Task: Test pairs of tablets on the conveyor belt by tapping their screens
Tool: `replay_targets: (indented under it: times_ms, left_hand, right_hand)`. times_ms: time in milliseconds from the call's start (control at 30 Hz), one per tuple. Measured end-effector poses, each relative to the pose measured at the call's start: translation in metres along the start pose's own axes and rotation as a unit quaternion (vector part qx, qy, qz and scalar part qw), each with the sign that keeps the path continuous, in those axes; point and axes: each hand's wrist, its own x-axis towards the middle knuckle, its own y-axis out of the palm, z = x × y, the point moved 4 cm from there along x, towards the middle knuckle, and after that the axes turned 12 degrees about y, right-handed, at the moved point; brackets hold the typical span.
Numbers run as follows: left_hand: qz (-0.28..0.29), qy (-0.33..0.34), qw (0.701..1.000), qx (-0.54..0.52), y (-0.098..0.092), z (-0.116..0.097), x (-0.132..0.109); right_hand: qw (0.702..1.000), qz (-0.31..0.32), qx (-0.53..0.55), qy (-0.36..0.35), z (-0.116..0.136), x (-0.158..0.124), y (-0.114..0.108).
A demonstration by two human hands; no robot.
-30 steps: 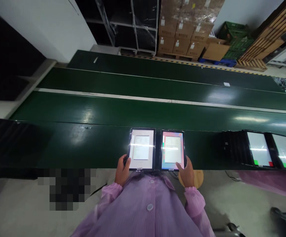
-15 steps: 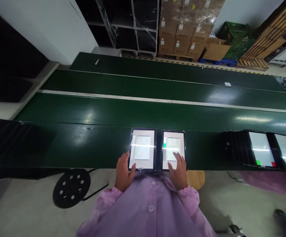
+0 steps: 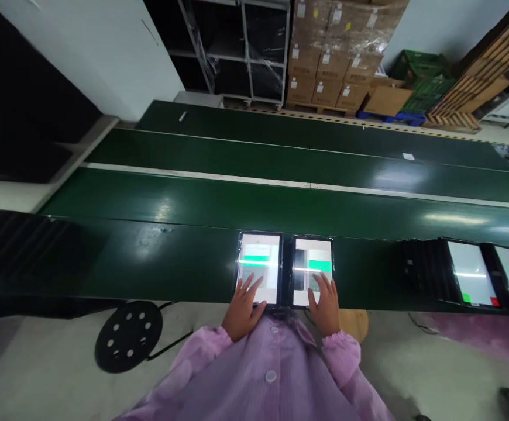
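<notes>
Two lit tablets lie side by side at the near edge of the green workbench (image 3: 193,263). Over the lower left part of the left tablet (image 3: 270,248) is my left hand (image 3: 243,311), fingers spread and holding nothing. My right hand (image 3: 325,305) is over the lower right of the right tablet (image 3: 302,280), its fingers apart and empty. Both screens show a green band across a pale panel. Whether the fingertips touch the glass, I cannot tell.
At the right stand more lit tablets (image 3: 471,272) beside a dark stack (image 3: 421,266). Dark stacked items (image 3: 13,251) sit at the far left. A round black stool (image 3: 127,338) and a wooden stool (image 3: 355,324) are below. Cardboard boxes (image 3: 320,64) are piled behind the bench.
My left hand has moved right, from the left tablet's edge onto its screen. Green bands have appeared on both screens. My right hand stays over the right tablet, and the view has shifted slightly.
</notes>
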Motion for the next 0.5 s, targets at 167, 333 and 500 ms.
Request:
replay_targets:
  times_ms: [167,333,500]
  left_hand:
    - [0.019,0.029,0.999,-0.037,0.002,-0.006,0.007]
    - [-0.044,-0.015,0.998,-0.040,-0.003,0.004,0.006]
    - [-0.077,-0.023,0.997,-0.017,-0.006,0.011,0.002]
  right_hand:
    - [0.999,-0.034,0.011,0.015,-0.009,0.003,-0.008]
    - [0.998,-0.053,0.027,0.010,-0.012,0.000,-0.012]
    - [0.998,-0.059,0.027,0.006,-0.013,-0.004,-0.012]
